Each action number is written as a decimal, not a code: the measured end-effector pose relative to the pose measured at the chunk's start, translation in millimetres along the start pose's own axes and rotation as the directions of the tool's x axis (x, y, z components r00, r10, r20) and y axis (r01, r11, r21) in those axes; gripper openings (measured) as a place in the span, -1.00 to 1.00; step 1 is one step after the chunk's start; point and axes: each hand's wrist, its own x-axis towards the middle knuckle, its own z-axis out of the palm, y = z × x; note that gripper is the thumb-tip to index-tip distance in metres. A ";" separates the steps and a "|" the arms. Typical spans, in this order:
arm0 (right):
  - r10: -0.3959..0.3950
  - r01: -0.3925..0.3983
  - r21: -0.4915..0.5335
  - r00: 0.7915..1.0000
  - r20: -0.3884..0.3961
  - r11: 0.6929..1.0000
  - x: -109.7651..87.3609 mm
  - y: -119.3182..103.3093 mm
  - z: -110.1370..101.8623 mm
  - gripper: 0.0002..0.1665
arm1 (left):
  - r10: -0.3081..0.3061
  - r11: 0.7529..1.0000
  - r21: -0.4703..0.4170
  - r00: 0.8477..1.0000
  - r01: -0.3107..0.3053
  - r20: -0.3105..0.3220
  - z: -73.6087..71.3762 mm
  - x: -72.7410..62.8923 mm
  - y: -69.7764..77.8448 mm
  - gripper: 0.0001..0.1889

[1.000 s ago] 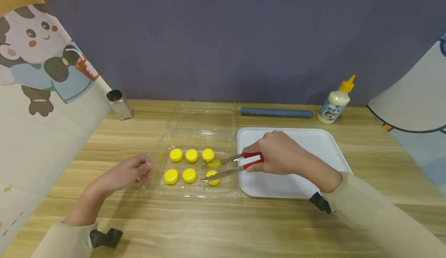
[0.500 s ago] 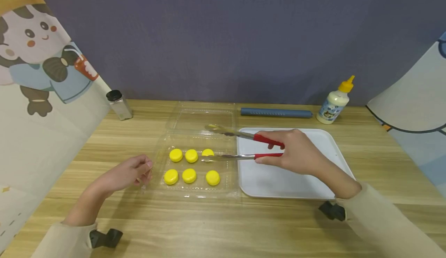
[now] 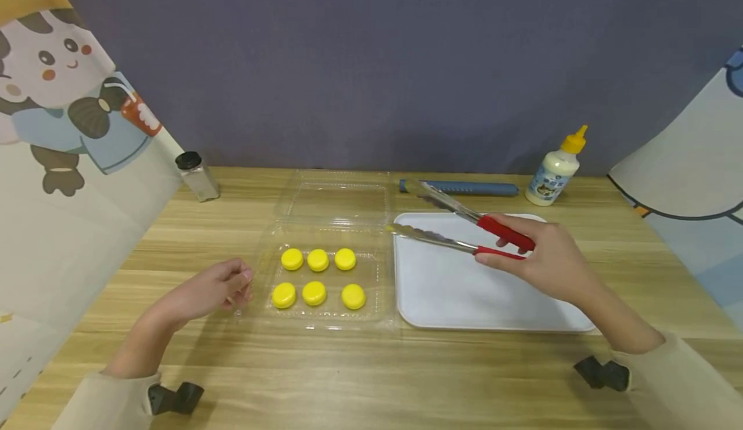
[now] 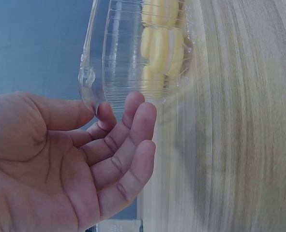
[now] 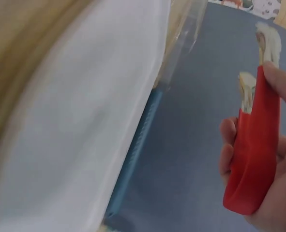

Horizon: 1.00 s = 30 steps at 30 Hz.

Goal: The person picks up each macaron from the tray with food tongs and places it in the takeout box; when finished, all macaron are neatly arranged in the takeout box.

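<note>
A clear plastic container (image 3: 377,288) lies with its lid (image 3: 342,198) folded back on the table. Inside, yellow macarons (image 3: 314,293) stand in two rows of three; pale filling shows in the left wrist view. My left hand (image 3: 215,288) pinches the container's left rim (image 4: 88,75) between thumb and forefinger. Held in my right hand (image 3: 551,259) are metal tongs with red handles (image 3: 504,231). Their arms are spread apart above the back left of a white tray (image 3: 458,294), with no macaron between the tips.
Behind the tray lies a blue-grey stick-like tube (image 3: 476,188). A white bottle with a yellow nozzle (image 3: 551,172) stands at the back right. At the back left is a clear jar with a black cap (image 3: 198,177). A dark wall (image 3: 371,69) rises behind.
My right hand has drawn the tongs up and rightward from the macarons to over the tray, and the tongs have spread open. The left hand stays on the container rim.
</note>
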 end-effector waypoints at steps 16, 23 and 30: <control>0.422 -0.419 0.050 0.901 -0.100 0.907 -40.2 72.0 -20.6 -0.06 | 0.021 1.000 -0.002 1.000 -0.020 0.013 -0.4 0.5 0.0 -0.73; 0.452 -0.460 -0.048 0.884 -0.116 0.887 -57.0 109.9 -30.6 0.01 | 0.027 1.000 0.007 0.999 -0.028 0.018 -0.7 0.7 -0.6 -0.75; 0.547 -0.546 -0.150 0.836 -0.043 0.824 -71.0 139.1 -40.4 0.16 | 0.038 0.999 0.004 0.999 -0.038 0.015 -0.8 0.5 -2.7 -0.75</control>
